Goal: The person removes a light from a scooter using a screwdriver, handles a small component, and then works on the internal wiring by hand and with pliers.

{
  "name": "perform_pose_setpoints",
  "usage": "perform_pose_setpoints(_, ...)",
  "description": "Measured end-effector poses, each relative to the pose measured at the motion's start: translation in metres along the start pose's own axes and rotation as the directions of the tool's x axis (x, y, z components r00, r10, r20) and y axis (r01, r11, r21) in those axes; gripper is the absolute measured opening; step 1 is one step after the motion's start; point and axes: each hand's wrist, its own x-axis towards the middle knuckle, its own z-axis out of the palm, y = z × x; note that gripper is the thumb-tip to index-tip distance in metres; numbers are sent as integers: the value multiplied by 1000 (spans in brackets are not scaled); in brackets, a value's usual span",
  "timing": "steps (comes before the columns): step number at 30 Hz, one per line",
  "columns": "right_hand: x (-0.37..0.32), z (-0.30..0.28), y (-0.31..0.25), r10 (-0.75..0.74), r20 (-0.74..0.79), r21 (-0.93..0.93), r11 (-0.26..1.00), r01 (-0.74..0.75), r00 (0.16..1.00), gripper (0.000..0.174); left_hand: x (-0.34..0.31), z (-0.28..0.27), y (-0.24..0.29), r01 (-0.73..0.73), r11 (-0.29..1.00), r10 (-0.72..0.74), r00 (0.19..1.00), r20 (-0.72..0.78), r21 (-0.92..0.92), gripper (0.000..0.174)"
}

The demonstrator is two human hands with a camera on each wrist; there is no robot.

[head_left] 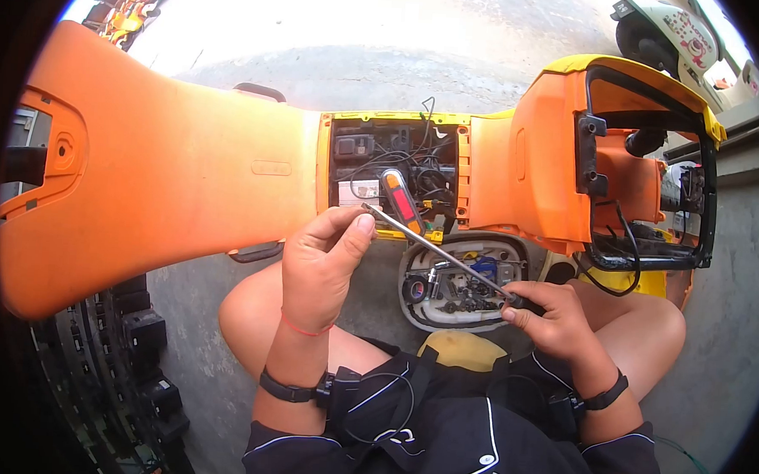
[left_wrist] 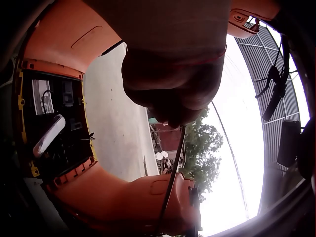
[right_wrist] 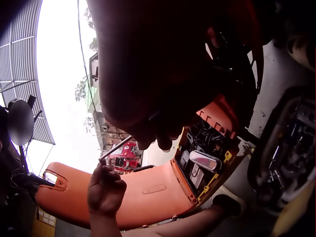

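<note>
A long-shafted screwdriver (head_left: 439, 250) slants between my two hands in the head view. My right hand (head_left: 555, 319) grips its dark handle. At the other end, my left hand (head_left: 320, 255) pinches the tip between thumb and forefinger, where a small dark bit shows; I cannot tell whether it is a screw. Behind the shaft, a lamp (head_left: 403, 202) with a red and orange lens lies over the open compartment (head_left: 462, 177) of an orange scooter body (head_left: 203, 159). Wires (head_left: 418, 157) and a silver box (head_left: 358, 191) sit inside. In the right wrist view, the left hand (right_wrist: 106, 192) holds the shaft's far end.
Below the compartment stands a tray (head_left: 406, 303) holding a roll of black tape (head_left: 414, 289), a socket tool and several small metal parts. A hollow orange and yellow front section (head_left: 547, 151) rises at right. Dark parts (head_left: 142, 336) line the floor at left. A white scooter (head_left: 678, 34) stands behind.
</note>
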Motion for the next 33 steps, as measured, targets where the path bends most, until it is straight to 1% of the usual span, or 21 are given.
perform_pose_setpoints(1, 0, 1, 0, 0, 0, 0, 1000, 0, 1000, 30, 0, 1, 0, -14, 1000, 14, 1000, -15, 4, 20)
perform_pose_setpoints(3, -1, 3, 1, -146, -75, -187, 974, 130, 986, 30, 1, 1, 0, 1, 1000, -1, 1000, -30, 8, 19)
perform_pose_setpoints(4, -1, 3, 3, -147, -75, -187, 974, 130, 986, 30, 1, 1, -1, 16, 1000, -16, 999, -44, 11, 19)
perform_pose_setpoints(6, -1, 4, 7, -222, -97, -263, 946, 190, 970, 32, 2, -1, -2, 19, 1000, -19, 999, -43, -2, 19)
perform_pose_setpoints(10, 0, 4, 3, -214, -111, -239, 954, 183, 970, 30, 2, 0, -1, 19, 1000, -19, 999, -38, -16, 18)
perform_pose_setpoints(12, -1, 4, -1, -144, -83, -126, 983, 133, 986, 29, 1, 1, 0, 7, 1000, -7, 999, -33, -12, 18)
perform_pose_setpoints(13, -1, 3, -1, -144, -83, -126, 983, 133, 986, 29, 0, 1, 0, -6, 1000, 6, 1000, -29, -9, 18)
perform_pose_setpoints(15, 0, 1, -2, -30, 6, -20, 999, 30, 1000, 29, 1, 0, -1, -20, 1000, 20, 1000, -23, -12, 18)
perform_pose_setpoints(16, 0, 1, -1, -30, 6, -19, 999, 30, 1000, 29, 0, 0, -1, -33, 999, 33, 999, -17, -15, 18)
perform_pose_setpoints(18, -1, -1, 1, 56, 78, 45, 997, -60, 995, 31, -1, -1, -2, -39, 999, 39, 999, -13, -35, 18)
perform_pose_setpoints(19, -2, 0, 4, 57, 78, 46, 997, -60, 995, 31, -1, -1, -2, -46, 997, 45, 999, -9, -55, 18)
perform_pose_setpoints(21, -2, 1, 10, 130, 137, 191, 969, -155, 982, 33, -1, -1, -1, -45, 998, 45, 999, -4, -50, 18)
perform_pose_setpoints(25, -1, 0, 11, 163, 191, 265, 941, -211, 968, 31, -2, -3, -1, -63, 997, 64, 998, 13, -53, 17)
perform_pose_setpoints(27, -1, -2, 7, 229, 273, 338, 886, -316, 935, 31, -3, -3, -1, -81, 996, 82, 996, 15, -47, 16)
perform_pose_setpoints(28, -1, -2, 8, 229, 273, 338, 886, -316, 934, 31, -3, -3, -1, -100, 994, 101, 995, 17, -41, 15)
perform_pose_setpoints(31, -1, -2, 9, 222, 297, 370, 870, -327, 929, 31, -5, -3, 3, -81, 996, 82, 996, 26, -39, 11)
perform_pose_setpoints(33, -1, -2, 9, 249, 352, 415, 822, -389, 902, 31, -6, -4, 1, -76, 996, 77, 997, 18, -34, 10)
